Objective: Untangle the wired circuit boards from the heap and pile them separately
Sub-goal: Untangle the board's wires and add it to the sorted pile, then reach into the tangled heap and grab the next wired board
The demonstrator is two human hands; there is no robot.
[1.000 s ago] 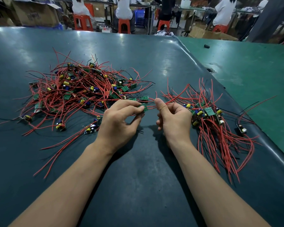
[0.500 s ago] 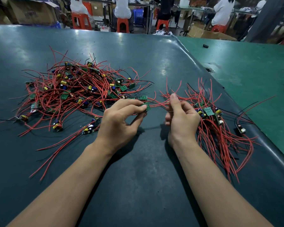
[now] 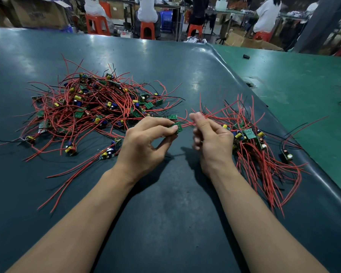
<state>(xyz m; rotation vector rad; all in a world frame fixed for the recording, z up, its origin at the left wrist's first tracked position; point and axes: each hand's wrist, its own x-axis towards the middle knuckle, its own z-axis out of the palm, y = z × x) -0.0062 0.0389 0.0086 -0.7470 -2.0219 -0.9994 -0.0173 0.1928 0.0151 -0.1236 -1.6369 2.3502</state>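
Dark teal mat (image 3: 165,223) covers the near bench, glossy, with light glare at far left and centre. Right: lighter green bench (image 3: 303,79), a small black object (image 3: 246,56) on it. Far: people seated on orange stools (image 3: 96,23) at long worktables. Cardboard boxes (image 3: 37,13) far left, another (image 3: 244,41) far right. Blue crate (image 3: 165,18) behind the stools.

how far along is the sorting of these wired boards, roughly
Done: a smaller sorted pile lies right of the hands. In hand: the left hand pinches a green board while the right hand grips its red wires. Left: the larger tangled heap, so probably well under half done.
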